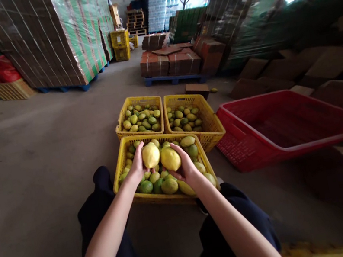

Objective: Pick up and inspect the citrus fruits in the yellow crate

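Above the nearest yellow crate [170, 197], each of my hands has a yellow lemon in it. My left hand [137, 164] is closed around the side of one lemon [151, 155], with the thumb on top. The other lemon [170, 159] rests in my right hand [187, 166], gripped from its right side, some fingers hidden beneath. The two lemons are side by side, close together. Below them, the crate holds many green and yellow lemons [169, 186], partly covered by my hands.
Two more yellow crates [120, 130] [212, 127] with lemons stand just beyond. A large red crate [244, 151] is at the right, near loose cardboard [321, 64]. Flattened cartons sit on a blue pallet [171, 79] further back. Wrapped stacks [83, 33] rise on both sides.
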`<state>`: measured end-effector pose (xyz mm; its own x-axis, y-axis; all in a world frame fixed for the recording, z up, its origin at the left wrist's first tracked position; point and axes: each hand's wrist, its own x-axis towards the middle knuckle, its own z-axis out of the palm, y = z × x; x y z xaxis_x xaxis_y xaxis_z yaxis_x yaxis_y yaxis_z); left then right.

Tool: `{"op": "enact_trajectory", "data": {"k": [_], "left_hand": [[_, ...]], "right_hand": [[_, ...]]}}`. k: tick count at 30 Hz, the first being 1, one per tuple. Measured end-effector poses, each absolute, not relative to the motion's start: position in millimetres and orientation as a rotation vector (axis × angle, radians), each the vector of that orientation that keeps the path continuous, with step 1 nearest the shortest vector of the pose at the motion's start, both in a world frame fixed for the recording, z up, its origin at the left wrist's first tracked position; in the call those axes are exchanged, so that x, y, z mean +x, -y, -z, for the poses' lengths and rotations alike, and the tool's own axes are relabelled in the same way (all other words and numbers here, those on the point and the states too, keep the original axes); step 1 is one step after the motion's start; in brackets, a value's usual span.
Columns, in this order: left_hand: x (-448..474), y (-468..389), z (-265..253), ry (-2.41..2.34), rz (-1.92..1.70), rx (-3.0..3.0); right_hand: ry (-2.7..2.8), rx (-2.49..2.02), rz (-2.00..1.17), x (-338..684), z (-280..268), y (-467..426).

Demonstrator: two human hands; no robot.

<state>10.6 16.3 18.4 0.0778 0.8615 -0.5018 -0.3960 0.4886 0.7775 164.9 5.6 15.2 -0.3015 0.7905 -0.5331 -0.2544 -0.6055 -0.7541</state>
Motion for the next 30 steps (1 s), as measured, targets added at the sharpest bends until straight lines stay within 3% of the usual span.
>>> {"op": "enact_trajectory", "data": {"k": [20, 30], "left_hand": [[7, -16, -22, -0.957, -1.108, 0.369], [7, -20, -31, -0.848, -1.193, 0.256]], "right_hand": [[0.771, -1.268, -1.970, 164, -7, -13], [0.624, -1.147, -1.754, 147, -14, -12]]}}
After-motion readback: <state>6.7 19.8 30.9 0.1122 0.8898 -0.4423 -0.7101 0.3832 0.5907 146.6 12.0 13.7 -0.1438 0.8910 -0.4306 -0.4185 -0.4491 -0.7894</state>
